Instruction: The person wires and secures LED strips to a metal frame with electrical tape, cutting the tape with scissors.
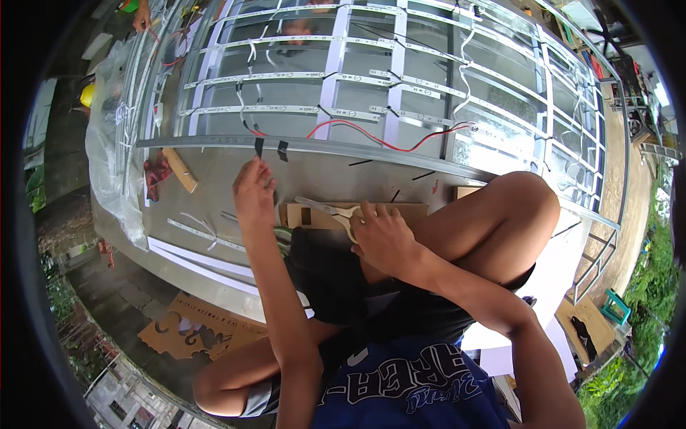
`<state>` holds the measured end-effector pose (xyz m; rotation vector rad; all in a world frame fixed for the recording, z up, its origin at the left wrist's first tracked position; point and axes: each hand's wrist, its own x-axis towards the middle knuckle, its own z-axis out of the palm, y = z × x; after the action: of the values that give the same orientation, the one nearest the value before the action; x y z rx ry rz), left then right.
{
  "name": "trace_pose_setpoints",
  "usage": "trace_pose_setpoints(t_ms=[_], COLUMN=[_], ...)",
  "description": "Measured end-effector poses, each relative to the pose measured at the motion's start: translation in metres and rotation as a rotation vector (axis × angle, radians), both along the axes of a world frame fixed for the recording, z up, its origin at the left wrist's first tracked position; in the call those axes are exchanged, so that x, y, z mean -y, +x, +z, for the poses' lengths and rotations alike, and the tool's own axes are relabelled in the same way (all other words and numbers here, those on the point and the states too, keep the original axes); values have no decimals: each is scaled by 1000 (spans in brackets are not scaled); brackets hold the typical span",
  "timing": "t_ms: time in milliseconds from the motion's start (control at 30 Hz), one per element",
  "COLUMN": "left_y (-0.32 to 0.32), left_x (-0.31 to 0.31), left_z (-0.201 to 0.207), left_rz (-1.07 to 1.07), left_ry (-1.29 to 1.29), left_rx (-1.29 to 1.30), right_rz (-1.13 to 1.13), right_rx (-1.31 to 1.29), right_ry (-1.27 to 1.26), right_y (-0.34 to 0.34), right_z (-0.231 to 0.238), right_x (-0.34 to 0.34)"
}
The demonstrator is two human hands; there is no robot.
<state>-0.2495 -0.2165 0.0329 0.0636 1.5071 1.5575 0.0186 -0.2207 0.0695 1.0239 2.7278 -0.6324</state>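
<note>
My left hand (pixel 254 191) is raised at the near metal bar (pixel 400 154), fingertips pinched at the lower end of a short strip of black tape (pixel 259 147). A second piece of black tape (pixel 284 150) hangs from the same bar just to the right. In my right hand (pixel 384 237), over my lap, is a pair of scissors (pixel 343 214) with cream handles; the blades point left. Red and black wires (pixel 371 137) run along the bar, beyond both hands. Behind them, LED strips (pixel 286 76) cross the metal frame in rows.
Cardboard (pixel 414 212) lies in front of my crossed legs. Clear plastic sheeting (pixel 114 143) covers the left side, near a curved wooden piece (pixel 179 170). White strips (pixel 204 264) lie at lower left. Another person's hand (pixel 143 16) shows at the far left.
</note>
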Motion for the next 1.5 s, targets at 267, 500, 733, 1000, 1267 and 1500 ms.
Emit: trace_pose_setpoints(t_ms=[267,500,733,1000,1267,1500], left_y=[12,40,160,213,226,232], left_x=[-29,-72,-129,-165,-177,-174], left_z=[59,120,116,52,43,38], left_rz=[-139,-396,-918,-1240,-1270,-1255], left_ry=[-349,-238,417,304,274,258], left_rx=[-987,-1608,-1082,-988,-964,-870], right_rz=[-356,-314,-183,-179,-231,-216], right_rx=[-515,-325,-139,-323,-389,-452], right_ry=[-285,-329,-691,-874,-998,-811], right_y=[140,199,181,180,181,182], right_z=[131,29,-14,-32,-38,-42], right_x=[-153,-257,-284,-280,-281,-277])
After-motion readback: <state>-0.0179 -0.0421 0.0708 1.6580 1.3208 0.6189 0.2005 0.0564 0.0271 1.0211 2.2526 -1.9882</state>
